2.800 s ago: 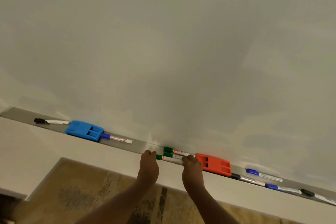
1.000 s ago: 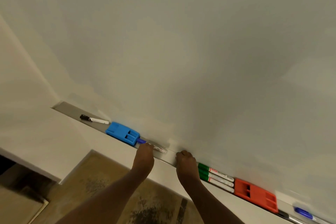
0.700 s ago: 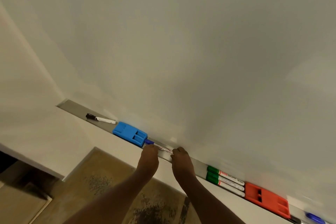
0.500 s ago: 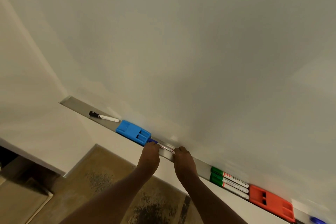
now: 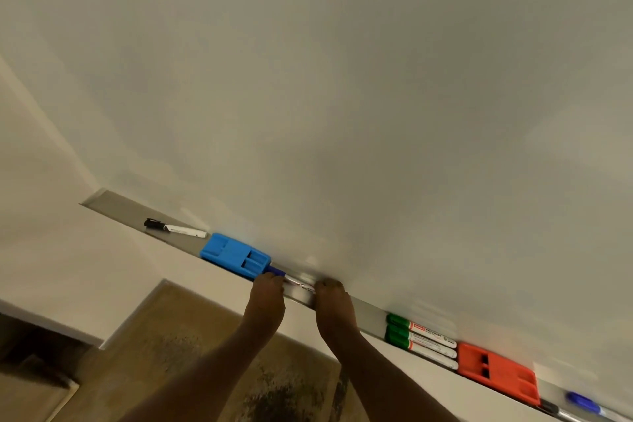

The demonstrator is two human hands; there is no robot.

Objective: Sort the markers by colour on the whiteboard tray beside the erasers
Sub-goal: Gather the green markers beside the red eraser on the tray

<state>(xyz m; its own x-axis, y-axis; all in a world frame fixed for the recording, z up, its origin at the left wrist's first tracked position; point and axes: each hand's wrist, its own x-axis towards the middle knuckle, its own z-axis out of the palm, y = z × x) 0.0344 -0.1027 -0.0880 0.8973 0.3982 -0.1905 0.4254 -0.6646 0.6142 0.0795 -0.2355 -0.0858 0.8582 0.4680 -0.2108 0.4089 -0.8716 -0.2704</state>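
1. Blue marker (image 5: 294, 283) is the item in hand: it lies on the tray (image 5: 116, 207) just right of the blue eraser (image 5: 235, 259), its cap end toward the eraser.
2. The left hand (image 5: 267, 298) is set at the cap end and the right hand (image 5: 334, 301) at the tail end. The fingertips are curled over the tray edge onto the marker; whether it is pinched or only touched cannot be told.
3. Three green markers (image 5: 421, 341) are grouped against the orange eraser (image 5: 495, 372). That colour is judged sorted.
4. A second blue marker (image 5: 584, 402) lies at the far right, beyond the orange eraser. A black marker (image 5: 174, 228) lies alone to the left.
5. The step in hand is judged to be pickup of the blue marker.
6. The next move calls for a firm grip, a lift clear of the tray lip, and transfer to the blue group.
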